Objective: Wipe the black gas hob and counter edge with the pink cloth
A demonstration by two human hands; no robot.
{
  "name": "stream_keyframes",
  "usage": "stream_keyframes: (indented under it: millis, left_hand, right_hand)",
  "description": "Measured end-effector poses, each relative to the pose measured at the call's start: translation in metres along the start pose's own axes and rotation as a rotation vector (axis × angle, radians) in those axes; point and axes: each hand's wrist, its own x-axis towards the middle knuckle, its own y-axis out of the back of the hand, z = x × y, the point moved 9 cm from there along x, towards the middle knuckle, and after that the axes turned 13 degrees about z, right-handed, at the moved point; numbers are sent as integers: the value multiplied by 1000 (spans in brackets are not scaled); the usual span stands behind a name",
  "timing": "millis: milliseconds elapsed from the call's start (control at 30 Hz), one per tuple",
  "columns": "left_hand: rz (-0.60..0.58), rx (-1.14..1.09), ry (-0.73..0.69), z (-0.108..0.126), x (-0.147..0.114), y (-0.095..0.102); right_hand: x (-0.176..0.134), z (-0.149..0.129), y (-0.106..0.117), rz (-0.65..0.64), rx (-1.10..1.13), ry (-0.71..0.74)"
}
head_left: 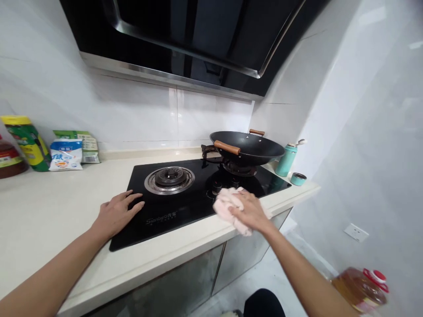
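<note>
My right hand [248, 209] grips a pale pink cloth [228, 204] at the front edge of the black glass gas stove [194, 211], just in front of the knobs [217, 187]. Part of the cloth hangs toward the counter's front edge. My left hand [115, 213] rests with fingers spread on the stove's left edge and holds nothing. Behind it lies the bare left burner [170, 177] with its metal ring. On the right burner sits a black wok [251, 147] with two wooden handles.
A teal bottle [287, 160] and its cup-like lid [298, 178] stand right of the stove. At the left are seasoning packets [66, 155] and a green, yellow-capped container [28, 147]. The range hood [185, 66] hangs overhead. An oil jug [360, 288] is at lower right.
</note>
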Motion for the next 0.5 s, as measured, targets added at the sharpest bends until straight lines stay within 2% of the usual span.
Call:
stream_keyframes:
  millis: [100,167,233,267,367,433,500]
  left_hand:
    - [-37,59,-35,3,0,0]
    - [-87,125,-145,14,-2,3]
    - [-108,175,-248,25,-5,15]
    - [-106,183,-252,27,-8,23]
    - [-112,81,-112,22,-24,48]
    - [-140,-17,-18,17,-45,57]
    - [-130,-60,38,11,-66,66]
  right_hand:
    - [-35,-109,-15,-101,208,238]
    - [-54,-179,-23,-173,317,428]
    - [-68,-231,-29,-226,382,570]
    - [-74,-249,-32,-248,404,631]
    - [-83,-272,-35,-260,450,743]
    - [-81,-261,-30,-219,461,745]
    - [-72,-231,-22,-154,449,679]
